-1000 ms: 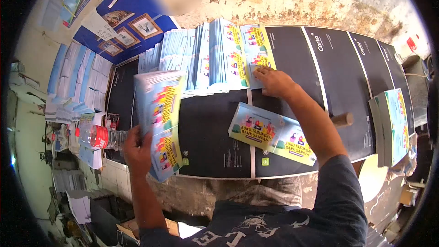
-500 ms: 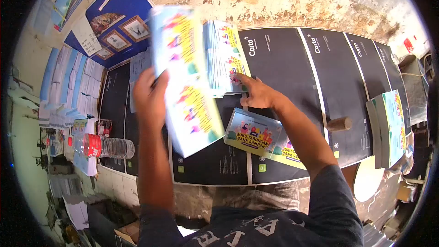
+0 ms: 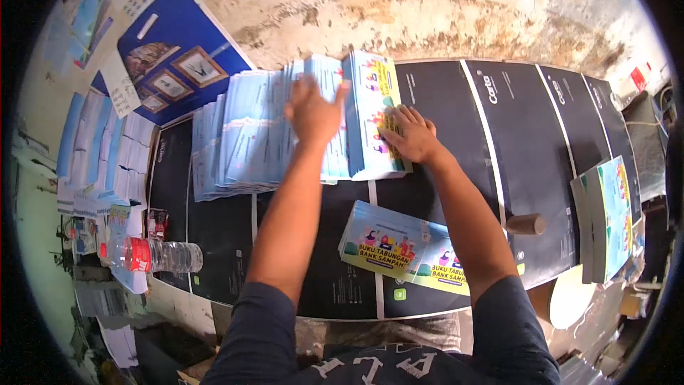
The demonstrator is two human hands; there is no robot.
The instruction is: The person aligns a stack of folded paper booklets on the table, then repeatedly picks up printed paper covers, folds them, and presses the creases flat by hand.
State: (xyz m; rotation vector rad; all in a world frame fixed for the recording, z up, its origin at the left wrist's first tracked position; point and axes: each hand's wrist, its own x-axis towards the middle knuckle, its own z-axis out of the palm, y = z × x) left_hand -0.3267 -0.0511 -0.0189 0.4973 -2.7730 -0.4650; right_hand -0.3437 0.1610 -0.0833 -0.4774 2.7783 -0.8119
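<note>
A long leaning row of light-blue booklets (image 3: 249,135) lies along the back of the table. At its right end is a bundle with a yellow and blue printed cover (image 3: 374,78). My left hand (image 3: 313,117), slightly blurred, is over the booklets just left of that bundle, its thumb apart from the fingers. My right hand (image 3: 413,134) rests with outstretched fingers on the bundle's cover. Nearer me lies a smaller pile of the same printed booklets (image 3: 385,246), partly hidden by my right forearm.
A wooden-looking cylinder (image 3: 526,224) lies right of my forearm. Another booklet stack (image 3: 605,217) is at the table's right end. To the left are a water bottle (image 3: 164,254), stacked papers (image 3: 107,142) and a blue board (image 3: 178,57) against the wall.
The printed bundle that my left hand held raised is now down at the row's right end, released by that hand. My right hand has shifted slightly right, onto its cover.
</note>
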